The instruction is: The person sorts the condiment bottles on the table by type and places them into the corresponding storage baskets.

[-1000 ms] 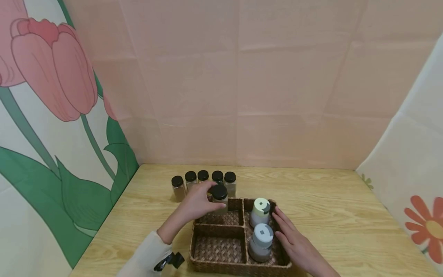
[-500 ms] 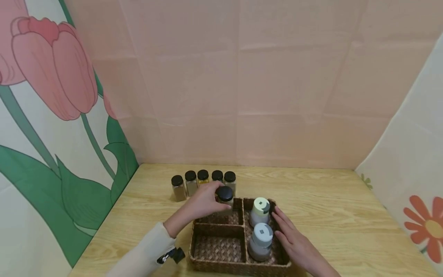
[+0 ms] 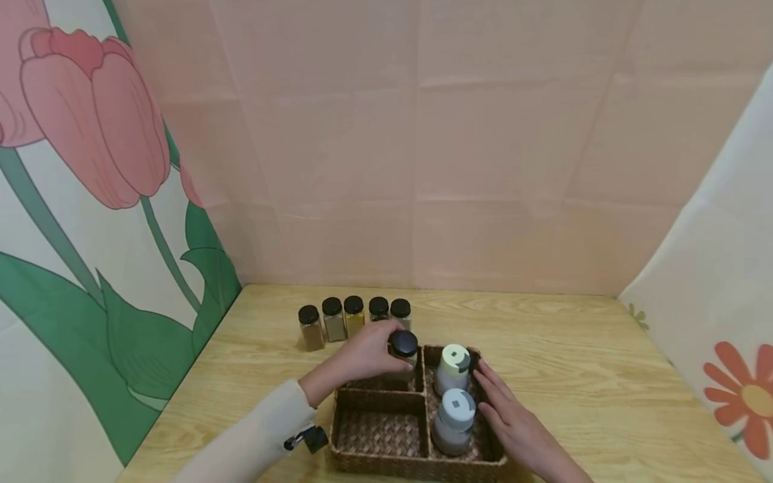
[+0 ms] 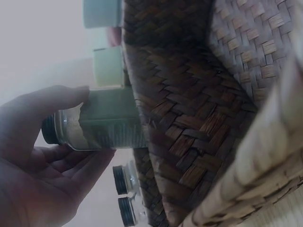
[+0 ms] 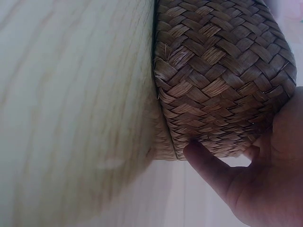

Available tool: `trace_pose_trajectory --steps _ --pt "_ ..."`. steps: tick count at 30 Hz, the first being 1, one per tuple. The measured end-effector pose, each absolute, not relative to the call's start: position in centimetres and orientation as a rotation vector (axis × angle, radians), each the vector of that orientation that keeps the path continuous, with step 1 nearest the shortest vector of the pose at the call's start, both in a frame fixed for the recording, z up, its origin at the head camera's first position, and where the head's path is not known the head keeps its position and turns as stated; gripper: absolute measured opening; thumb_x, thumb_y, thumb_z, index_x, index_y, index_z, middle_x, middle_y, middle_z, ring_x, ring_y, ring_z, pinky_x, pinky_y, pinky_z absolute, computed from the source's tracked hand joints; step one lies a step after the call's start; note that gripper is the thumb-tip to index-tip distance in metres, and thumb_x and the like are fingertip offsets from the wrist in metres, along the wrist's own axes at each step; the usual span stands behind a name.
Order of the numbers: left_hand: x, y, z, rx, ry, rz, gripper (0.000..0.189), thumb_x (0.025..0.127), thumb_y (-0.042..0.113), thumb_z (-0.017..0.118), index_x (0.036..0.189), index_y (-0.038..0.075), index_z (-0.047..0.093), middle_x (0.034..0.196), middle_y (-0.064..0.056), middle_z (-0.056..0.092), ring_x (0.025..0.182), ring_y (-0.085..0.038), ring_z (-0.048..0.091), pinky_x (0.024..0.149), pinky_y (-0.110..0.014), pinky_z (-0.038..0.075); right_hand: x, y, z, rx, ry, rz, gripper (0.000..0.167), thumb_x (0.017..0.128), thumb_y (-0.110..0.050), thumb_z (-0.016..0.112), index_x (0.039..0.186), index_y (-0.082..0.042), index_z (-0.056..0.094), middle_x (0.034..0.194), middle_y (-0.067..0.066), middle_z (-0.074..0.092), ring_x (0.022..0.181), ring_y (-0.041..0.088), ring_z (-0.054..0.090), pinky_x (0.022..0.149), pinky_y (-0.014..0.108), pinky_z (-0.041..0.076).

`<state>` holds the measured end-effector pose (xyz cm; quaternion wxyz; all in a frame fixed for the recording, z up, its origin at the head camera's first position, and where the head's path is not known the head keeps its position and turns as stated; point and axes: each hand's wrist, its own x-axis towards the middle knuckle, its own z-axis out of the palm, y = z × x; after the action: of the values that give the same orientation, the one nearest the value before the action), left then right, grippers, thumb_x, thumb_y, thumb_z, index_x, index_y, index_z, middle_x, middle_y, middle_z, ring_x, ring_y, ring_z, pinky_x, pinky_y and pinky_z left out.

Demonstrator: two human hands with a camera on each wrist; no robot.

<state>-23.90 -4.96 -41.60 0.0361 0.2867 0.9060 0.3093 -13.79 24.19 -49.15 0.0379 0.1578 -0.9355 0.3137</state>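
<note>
My left hand [image 3: 374, 352] grips a spice jar [image 3: 404, 345] by its sides, with its black lid uppermost. The jar is upright in the back left compartment of a woven basket [image 3: 380, 463], near the divider. In the left wrist view the jar [image 4: 113, 118] shows a green label between thumb and fingers. My right hand [image 3: 519, 426] holds the basket's right wall, some fingers reaching over the rim. One finger lies against the outer weave [image 5: 222, 104] in the right wrist view. Two shakers, one with a pale yellow cap [image 3: 455, 359] and one with a white cap [image 3: 458, 406], stand in the right compartment.
Several black-lidded spice jars [image 3: 333, 320] stand in a row behind the basket on the wood-grain table [image 3: 555, 342]. The front left compartment [image 3: 380, 433] shows its bare woven bottom. A pink cloth [image 3: 423, 168] hangs behind the table, with flower-printed cloth at both sides.
My left hand has moved right and slightly nearer, bringing the spice jar lower toward the divider in the back left compartment. The right hand has stayed on the basket's wall.
</note>
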Motion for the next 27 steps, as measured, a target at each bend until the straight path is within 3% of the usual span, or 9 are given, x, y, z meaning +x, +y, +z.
trace_pose_trajectory --steps 9,27 --pt "-23.8 -4.2 -42.1 0.875 2.747 0.950 0.048 0.077 0.034 0.090 0.113 0.014 0.065 0.091 0.009 0.064 0.074 -0.004 0.058 0.064 -0.022 0.050 -13.8 24.2 -49.3 0.475 -2.892 0.984 0.052 0.109 -0.025 0.047 0.157 -0.008 0.036 0.167 0.009 0.023 0.147 0.035 0.030 0.111 0.058 0.037" --pt "-24.2 -3.6 -43.5 0.853 2.719 0.870 0.045 0.078 0.034 0.089 0.108 0.015 0.062 0.092 0.008 0.061 0.075 -0.005 0.057 0.064 -0.023 0.050 -13.8 24.2 -49.2 0.474 -2.896 0.988 0.054 0.110 -0.030 0.045 0.158 -0.008 0.035 0.168 0.009 0.023 0.148 0.034 0.029 0.111 0.058 0.037"
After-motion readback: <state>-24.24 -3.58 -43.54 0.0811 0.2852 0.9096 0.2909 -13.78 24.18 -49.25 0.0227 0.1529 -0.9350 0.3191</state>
